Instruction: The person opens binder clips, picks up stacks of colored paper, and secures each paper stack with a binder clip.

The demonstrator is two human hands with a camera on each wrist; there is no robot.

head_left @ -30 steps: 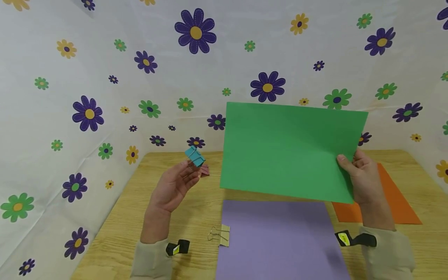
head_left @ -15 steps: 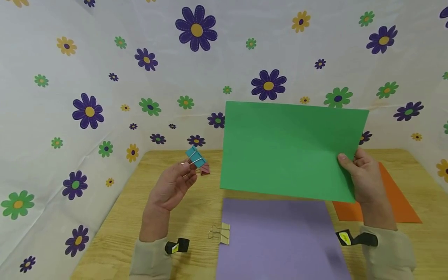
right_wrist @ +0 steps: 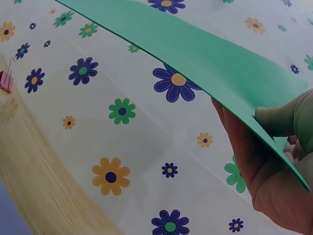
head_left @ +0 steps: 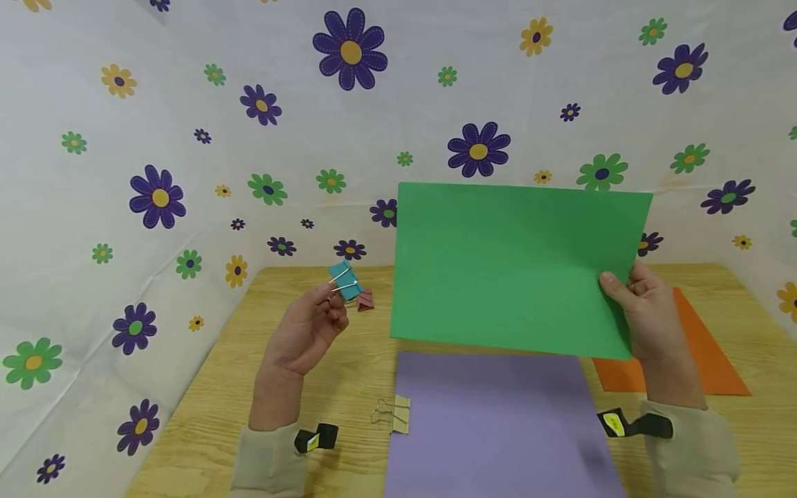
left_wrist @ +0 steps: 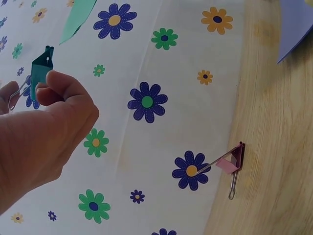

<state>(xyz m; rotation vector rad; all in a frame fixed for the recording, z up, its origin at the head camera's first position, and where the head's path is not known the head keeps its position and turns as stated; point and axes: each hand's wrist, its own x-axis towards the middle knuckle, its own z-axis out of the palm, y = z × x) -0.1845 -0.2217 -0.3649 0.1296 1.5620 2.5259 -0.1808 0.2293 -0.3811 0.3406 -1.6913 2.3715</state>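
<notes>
Two things are held up above the wood-grained worktop (head_left: 212, 408): a blue binder clip (head_left: 346, 279) and a plain green sheet (head_left: 510, 266). The person's left hand (head_left: 304, 335) has its grip closed on the blue clip, pinching it between thumb and fingers, with its silver wire handles running toward the hand. The right hand (head_left: 644, 311) grips the green sheet near its lower right corner, thumb laid over the near face and the other fingers behind, so that the rest of it reaches leftward, broad side to the person. Clip and sheet are apart, a gap of air between them. Below, a purple sheet (head_left: 498, 429) lies flat on the worktop, and a pale yellow binder clip (head_left: 401, 416) bites its left edge, wire handles pointing out over the wood. Near the back edge of the worktop a pink binder clip (head_left: 366, 299) rests with its handles splayed. Over to the right lies an orange sheet (head_left: 712, 366), partly covered from sight by the right forearm and the green sheet. Pale greyish-beige sleeves (head_left: 268, 456) end below the wrists, with black straps (head_left: 657, 426) and yellow tags at the cuffs. White cloth (head_left: 405, 104) printed with purple, green and yellow flowers hangs behind it all.
</notes>
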